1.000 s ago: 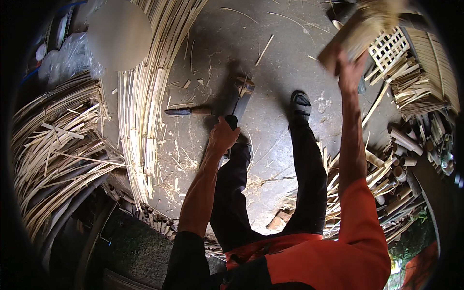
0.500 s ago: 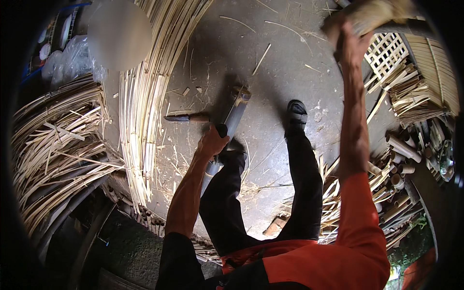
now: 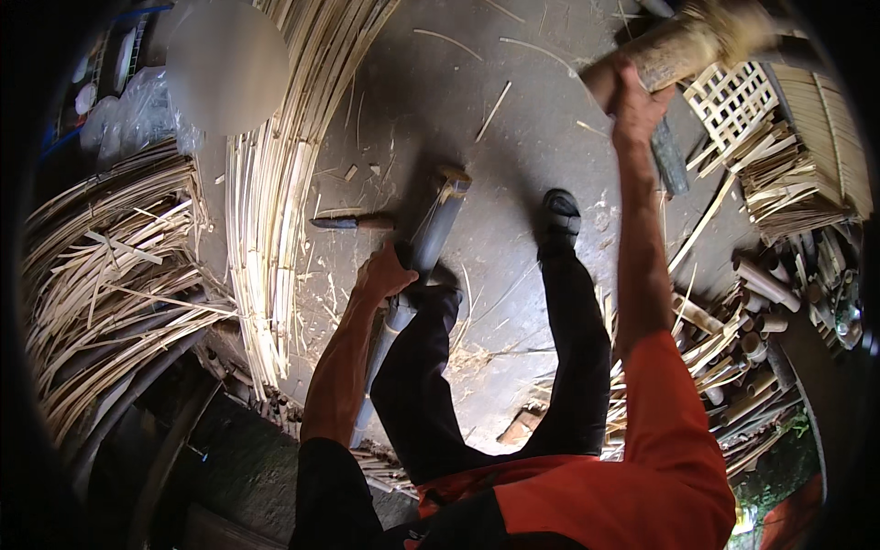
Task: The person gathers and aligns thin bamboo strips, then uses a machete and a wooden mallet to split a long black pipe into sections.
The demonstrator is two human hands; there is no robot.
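My left hand (image 3: 385, 275) is closed beside a long grey-green bamboo pole (image 3: 438, 225), which lies tilted along my left leg. A dark rounded end pokes out of that fist against the pole; what it belongs to is hidden. Up at the right, my right hand (image 3: 639, 105) grips a thick brown log (image 3: 674, 57) from below, its far end smeared by motion. On the floor left of the pole's top lies a knife (image 3: 353, 223) with a wooden handle and dark blade.
Long pale bamboo strips (image 3: 266, 211) run down the left of the floor, with another heap of strips (image 3: 119, 266) farther left. Woven lattice (image 3: 731, 103), bundled slats (image 3: 779, 174) and cut bamboo pieces (image 3: 765, 284) crowd the right side. My feet stand either side of scattered shavings.
My right hand and the log have come slightly left and nearer, uncovering a dark piece of wood on the floor. My left hand has slid a little left and nearer.
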